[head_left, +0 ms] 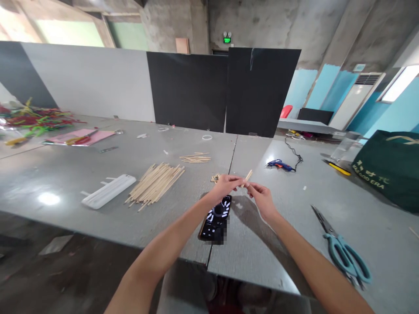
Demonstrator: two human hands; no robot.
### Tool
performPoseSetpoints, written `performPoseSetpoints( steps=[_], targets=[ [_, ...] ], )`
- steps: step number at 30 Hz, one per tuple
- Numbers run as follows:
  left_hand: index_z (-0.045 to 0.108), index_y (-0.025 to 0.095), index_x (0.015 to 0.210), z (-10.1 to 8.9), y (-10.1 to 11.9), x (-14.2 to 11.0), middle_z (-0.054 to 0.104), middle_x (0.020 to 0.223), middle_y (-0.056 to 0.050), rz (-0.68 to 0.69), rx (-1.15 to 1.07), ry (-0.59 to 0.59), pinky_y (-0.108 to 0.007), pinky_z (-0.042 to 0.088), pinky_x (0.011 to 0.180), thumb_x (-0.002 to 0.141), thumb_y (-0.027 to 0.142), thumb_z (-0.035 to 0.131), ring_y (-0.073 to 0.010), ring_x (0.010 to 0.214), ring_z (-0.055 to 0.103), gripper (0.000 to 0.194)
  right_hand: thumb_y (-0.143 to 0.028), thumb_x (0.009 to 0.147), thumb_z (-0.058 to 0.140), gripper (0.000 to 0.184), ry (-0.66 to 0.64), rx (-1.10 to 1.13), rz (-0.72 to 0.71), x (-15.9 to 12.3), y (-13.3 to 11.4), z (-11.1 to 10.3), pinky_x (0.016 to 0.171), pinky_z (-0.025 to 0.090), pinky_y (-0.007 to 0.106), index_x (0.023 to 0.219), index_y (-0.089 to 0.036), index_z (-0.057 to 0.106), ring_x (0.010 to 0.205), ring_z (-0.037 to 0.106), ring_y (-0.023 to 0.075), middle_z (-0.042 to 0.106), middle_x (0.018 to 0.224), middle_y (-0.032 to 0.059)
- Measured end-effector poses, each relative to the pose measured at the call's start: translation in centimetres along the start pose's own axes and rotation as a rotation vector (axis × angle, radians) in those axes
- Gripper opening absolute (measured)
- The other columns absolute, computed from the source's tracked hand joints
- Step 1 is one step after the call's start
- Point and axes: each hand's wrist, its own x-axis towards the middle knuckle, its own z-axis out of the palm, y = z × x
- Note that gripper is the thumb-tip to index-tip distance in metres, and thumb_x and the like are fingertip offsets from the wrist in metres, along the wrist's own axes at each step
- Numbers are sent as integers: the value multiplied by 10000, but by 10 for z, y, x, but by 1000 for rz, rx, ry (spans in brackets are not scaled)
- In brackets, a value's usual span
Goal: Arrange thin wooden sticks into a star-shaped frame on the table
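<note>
Above the table, my left hand (226,185) and my right hand (262,198) meet with pinched fingertips on short wooden sticks (248,175), whose upper ends poke out above the fingers. Exactly how many sticks are held, I cannot tell. Below my left wrist lies a phone (218,218) with a lit screen. Just left of my left fingers, a small piece made of short sticks (215,178) is partly hidden by the hand. A large pile of wooden sticks (157,185) lies further left, and a smaller bunch of sticks (196,158) sits behind it.
On the right are a blue glue gun (279,165) with its cord, scissors (343,250), a yellow cutter (338,168) and a green bag (388,170). A white plastic pack (109,191) lies left. Black panels (190,91) stand along the back. Colourful pipe cleaners (36,117) heap at far left.
</note>
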Motion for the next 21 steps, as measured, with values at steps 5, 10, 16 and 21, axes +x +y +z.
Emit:
performPoseSetpoints(
  steps=[5, 10, 16, 21],
  targets=[
    [903, 208, 938, 1, -7, 2, 844, 960, -75, 14, 18, 10, -274, 532, 730, 788, 543, 816, -196, 911, 720, 378, -733, 744, 839, 525, 1, -69, -18, -2, -4, -1, 683, 426, 341, 856, -223, 885, 707, 531, 192, 705, 763, 54],
    [902, 198, 1051, 2, -14, 9, 849, 958, -67, 82, 102, 41, -253, 527, 692, 863, 521, 811, -167, 824, 716, 385, -736, 768, 821, 554, 26, -105, -50, -1, -2, -4, 702, 451, 345, 895, -198, 868, 728, 578, 205, 703, 755, 47],
    [850, 213, 1176, -64, -11, 33, 848, 955, -64, -72, 511, 400, -256, 554, 724, 1010, 373, 702, -181, 795, 769, 273, -716, 698, 858, 515, 142, -1, -20, 9, 6, -11, 679, 448, 341, 803, -218, 785, 692, 559, 192, 659, 715, 21],
    [836, 157, 1034, -143, -23, 29, 833, 1084, -217, -205, 691, 682, -409, 540, 945, 972, 258, 679, -391, 1193, 751, 196, -696, 763, 789, 452, 118, 27, -20, 12, 12, -14, 619, 435, 373, 701, -261, 682, 639, 540, 212, 672, 721, 58]
  ],
)
